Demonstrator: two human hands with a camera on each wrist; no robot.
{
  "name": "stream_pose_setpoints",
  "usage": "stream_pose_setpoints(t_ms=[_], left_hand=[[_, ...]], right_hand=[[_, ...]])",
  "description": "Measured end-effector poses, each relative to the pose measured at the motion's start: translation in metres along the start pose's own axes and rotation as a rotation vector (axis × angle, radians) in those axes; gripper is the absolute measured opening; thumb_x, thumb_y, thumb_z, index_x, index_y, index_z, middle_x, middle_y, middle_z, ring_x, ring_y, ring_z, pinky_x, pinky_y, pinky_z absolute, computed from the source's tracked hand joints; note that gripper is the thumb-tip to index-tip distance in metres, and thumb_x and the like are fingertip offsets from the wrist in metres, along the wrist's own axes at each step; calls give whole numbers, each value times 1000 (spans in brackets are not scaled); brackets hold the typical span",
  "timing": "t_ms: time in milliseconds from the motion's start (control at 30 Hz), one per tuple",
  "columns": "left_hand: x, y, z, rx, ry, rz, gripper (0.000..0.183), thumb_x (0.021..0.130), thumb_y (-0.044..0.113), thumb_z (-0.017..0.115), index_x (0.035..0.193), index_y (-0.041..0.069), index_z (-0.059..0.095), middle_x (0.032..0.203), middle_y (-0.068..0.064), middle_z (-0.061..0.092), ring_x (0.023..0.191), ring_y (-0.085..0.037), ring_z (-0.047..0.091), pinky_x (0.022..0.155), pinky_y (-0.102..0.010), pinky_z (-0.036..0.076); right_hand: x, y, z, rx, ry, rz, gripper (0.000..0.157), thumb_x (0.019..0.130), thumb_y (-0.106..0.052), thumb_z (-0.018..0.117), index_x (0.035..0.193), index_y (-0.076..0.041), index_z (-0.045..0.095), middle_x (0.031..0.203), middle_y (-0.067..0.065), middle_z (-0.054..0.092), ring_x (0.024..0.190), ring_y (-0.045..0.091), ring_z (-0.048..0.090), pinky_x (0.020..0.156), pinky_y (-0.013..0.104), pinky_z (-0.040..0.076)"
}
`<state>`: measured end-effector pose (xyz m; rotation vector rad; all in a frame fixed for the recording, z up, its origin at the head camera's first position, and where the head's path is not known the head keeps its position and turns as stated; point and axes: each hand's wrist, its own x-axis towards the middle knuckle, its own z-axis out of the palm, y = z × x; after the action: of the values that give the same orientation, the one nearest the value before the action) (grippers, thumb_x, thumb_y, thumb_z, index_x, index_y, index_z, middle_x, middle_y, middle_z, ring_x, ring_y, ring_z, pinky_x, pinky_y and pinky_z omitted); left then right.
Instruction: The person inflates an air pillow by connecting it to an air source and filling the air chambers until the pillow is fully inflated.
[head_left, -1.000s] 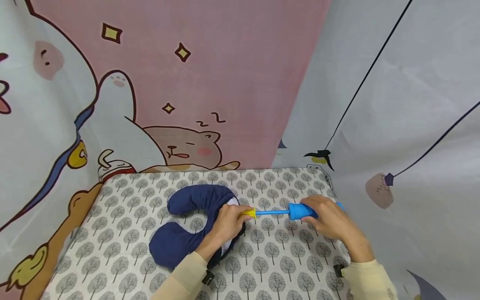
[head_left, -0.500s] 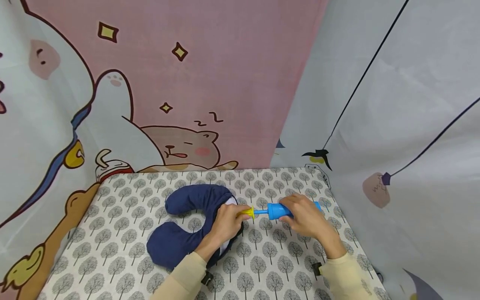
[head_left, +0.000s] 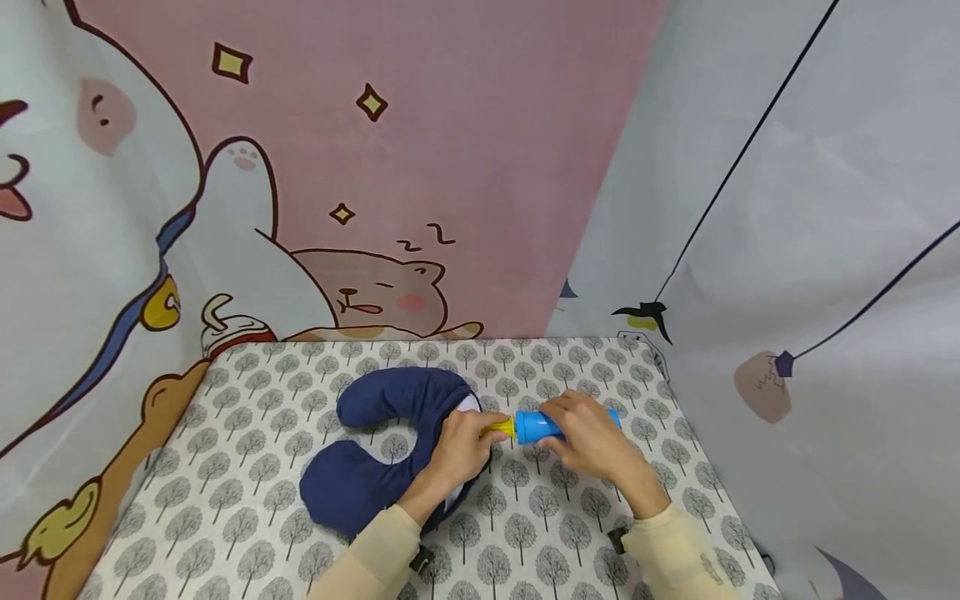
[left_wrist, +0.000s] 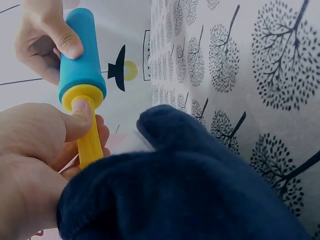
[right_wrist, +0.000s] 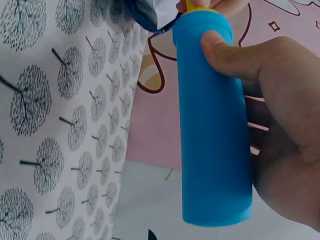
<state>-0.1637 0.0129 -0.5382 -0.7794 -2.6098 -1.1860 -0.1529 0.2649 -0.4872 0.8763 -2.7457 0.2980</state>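
A hand-held air pump (head_left: pixel 531 427) is stretched between my two hands, a little above the cloth. Its yellow nozzle (left_wrist: pixel 90 146) is gripped by my left hand (head_left: pixel 459 447), thumb along it. My right hand (head_left: pixel 594 435) holds the thick blue barrel (right_wrist: pixel 215 140), fingers wrapped round it and thumb near the end by the nozzle. Barrel and nozzle base sit close together, with almost none of the blue rod showing. Beneath and beside my left hand lies a navy U-shaped neck pillow (head_left: pixel 420 394); its white patch is partly covered by that hand.
A white cloth with grey trees (head_left: pixel 247 467) covers the table. Behind it hangs a pink and white curtain (head_left: pixel 495 167) with cartoon animals. Another curtain (head_left: pixel 840 275) closes off the right side.
My right hand has moved left with the barrel, and the blue rod has slid into it. My left hand keeps its grip on the nozzle in nearly the same place.
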Motion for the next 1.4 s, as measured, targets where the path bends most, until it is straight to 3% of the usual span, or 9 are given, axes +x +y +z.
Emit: stream_pose_setpoints(t_ms=[300, 500, 833, 933, 1067, 1200, 1400], left_hand=[[2, -1, -3, -27, -37, -28, 28, 105, 10, 79, 133, 9, 84, 119, -13, 88, 80, -14, 80, 64, -17, 47], [2, 0, -5, -19, -36, -30, 28, 105, 10, 79, 132, 9, 85, 118, -11, 88, 82, -14, 81, 67, -18, 48], [4, 0, -7, -27, -28, -53, 27, 104, 12, 80, 131, 9, 85, 118, -11, 88, 72, -4, 67, 67, -18, 50], [4, 0, -7, -29, -20, -52, 27, 104, 11, 80, 131, 10, 85, 116, -11, 88, 67, -3, 63, 64, -18, 48], [3, 1, -6, -21, -7, -27, 27, 104, 10, 80, 131, 9, 85, 116, -11, 88, 75, -11, 76, 66, -18, 50], [2, 2, -4, -13, 15, -1, 27, 103, 9, 81, 130, 8, 85, 115, -12, 88, 83, -20, 82, 69, -19, 53], [2, 2, -4, -7, 36, 4, 27, 102, 10, 82, 128, 10, 86, 114, -11, 88, 83, -20, 82, 69, -19, 54]], right_hand=[[-25, 26, -9, 69, 7, 60, 50, 89, -24, 98, 131, -3, 79, 128, 14, 82, 119, 35, 78, 102, 56, 64], [-46, 48, -22, 88, 27, 94, 49, 88, -18, 98, 131, -5, 79, 128, 13, 82, 117, 35, 77, 97, 57, 64], [-64, 75, -44, 93, 36, 149, 53, 88, -13, 96, 136, -2, 77, 133, 20, 80, 123, 47, 74, 104, 68, 59], [-66, 74, -46, 105, 46, 164, 52, 87, -12, 97, 134, -2, 78, 132, 20, 81, 122, 46, 74, 103, 68, 59], [-62, 64, -41, 115, 64, 125, 49, 85, -12, 99, 129, -1, 80, 124, 16, 83, 115, 40, 77, 98, 62, 62], [-50, 51, -31, 87, 94, 68, 46, 81, -10, 101, 121, -1, 81, 116, 13, 84, 106, 33, 79, 94, 57, 64], [-29, 34, -21, 80, 76, 35, 45, 82, -13, 100, 121, 1, 81, 116, 14, 85, 107, 33, 78, 97, 58, 63]])
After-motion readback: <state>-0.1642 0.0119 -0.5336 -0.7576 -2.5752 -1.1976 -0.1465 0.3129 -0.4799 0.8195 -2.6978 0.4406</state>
